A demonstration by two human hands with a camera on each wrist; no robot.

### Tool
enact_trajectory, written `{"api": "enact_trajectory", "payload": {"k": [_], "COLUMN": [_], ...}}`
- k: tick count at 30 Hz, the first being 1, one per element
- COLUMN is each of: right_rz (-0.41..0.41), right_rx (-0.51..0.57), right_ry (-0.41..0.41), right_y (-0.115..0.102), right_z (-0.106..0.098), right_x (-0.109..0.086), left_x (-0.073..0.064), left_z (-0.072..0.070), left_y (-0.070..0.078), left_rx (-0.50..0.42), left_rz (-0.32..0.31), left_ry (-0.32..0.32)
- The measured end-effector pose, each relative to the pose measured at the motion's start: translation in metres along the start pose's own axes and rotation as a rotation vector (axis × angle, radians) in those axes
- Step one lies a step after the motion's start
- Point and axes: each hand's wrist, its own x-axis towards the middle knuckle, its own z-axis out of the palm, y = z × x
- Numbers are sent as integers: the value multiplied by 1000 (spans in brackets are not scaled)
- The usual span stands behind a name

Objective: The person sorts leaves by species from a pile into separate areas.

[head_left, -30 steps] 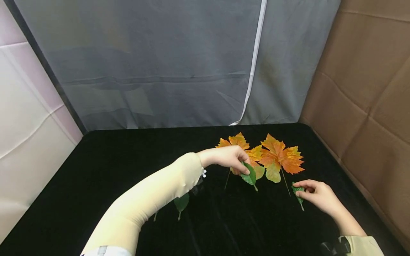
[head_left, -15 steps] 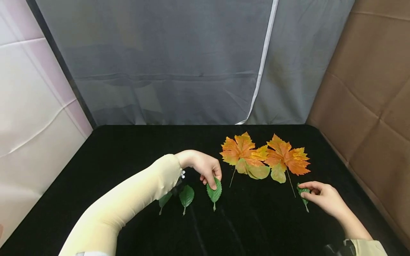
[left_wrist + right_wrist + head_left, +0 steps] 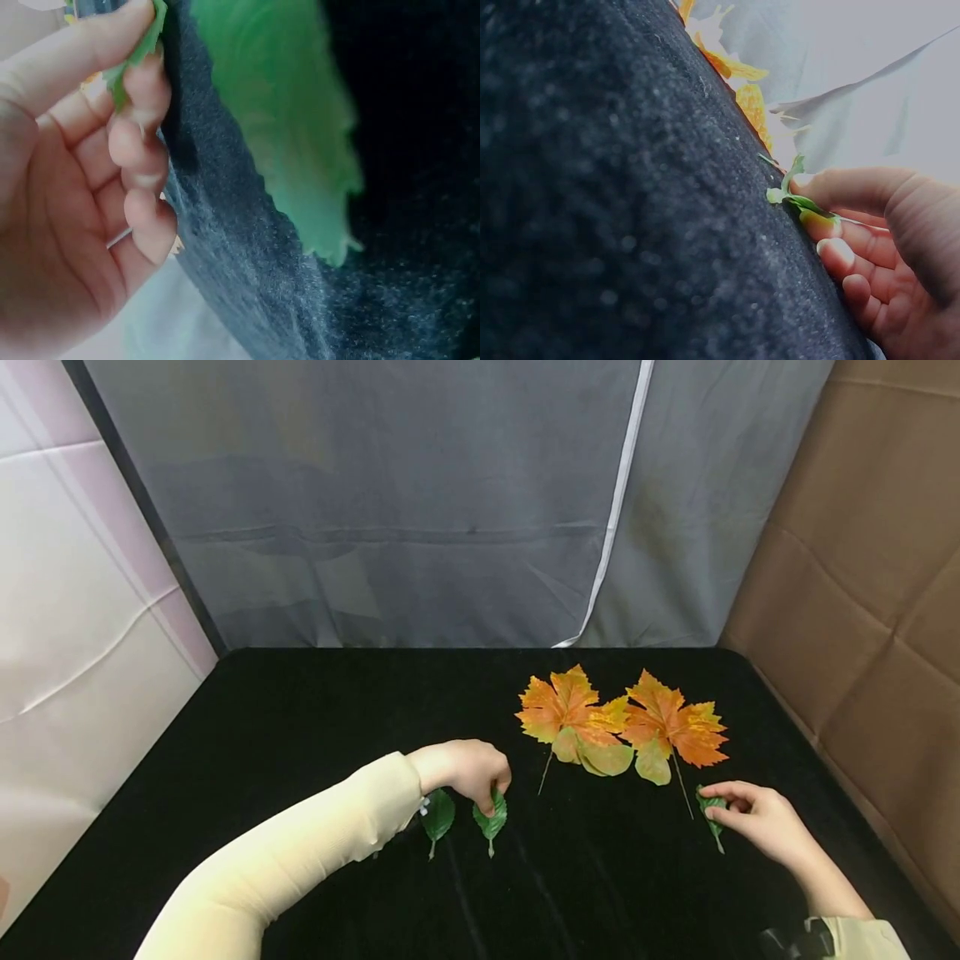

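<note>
Lowered left hand (image 3: pixel 468 770) pinches leaf (image 3: pixel 131 56), wrist view confirms.

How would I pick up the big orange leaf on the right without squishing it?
Pinch its thin stem, coming from the near side. The right orange maple leaf lies flat on the black table, and the stem pokes out toward you, free of the overlapping left maple leaf.

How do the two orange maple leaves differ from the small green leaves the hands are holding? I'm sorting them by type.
The orange maple leaves are large, lobed and orange-yellow; the green leaf in the left hand and the green leaf in the right hand are small, oval and plain green. The maple leaves lie untouched, overlapping; each green leaf is pinched by the left hand or right hand. All have thin stems and rest on the black cloth.
</note>
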Motion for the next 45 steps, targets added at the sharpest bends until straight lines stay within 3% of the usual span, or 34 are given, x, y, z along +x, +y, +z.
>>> {"api": "enact_trajectory", "payload": {"k": [6,13,17,21,31,36,40,45], "right_rz": [12,32,37,43,24,69,120,131], "right_rx": [-2,-5,-5,-8,-3,13,72,157], "right_ry": [-19,-8,-15,-20,-21,-12,20,-4], "right_y": [-1,-2,-1,-1,0,-6,-17,-54], "right_z": [1,-1,-2,-3,-2,-3,-5,3], "right_x": [2,-1,-1,-2,1,2,2,5], "left_x": [-14,-33,-40,-45,-47,-48,-47,-47], "left_z": [11,32,40,44,48,49,49,48], "left_y": [2,7,13,18,27,33,37,39], "left_rx": [58,198,294,336,327,341,360,342], "left_rz": [-122,-46,-39,-64,-180,-239,-261,-271], "left_ry": [180,451,540,542,508,485,476,446]}}
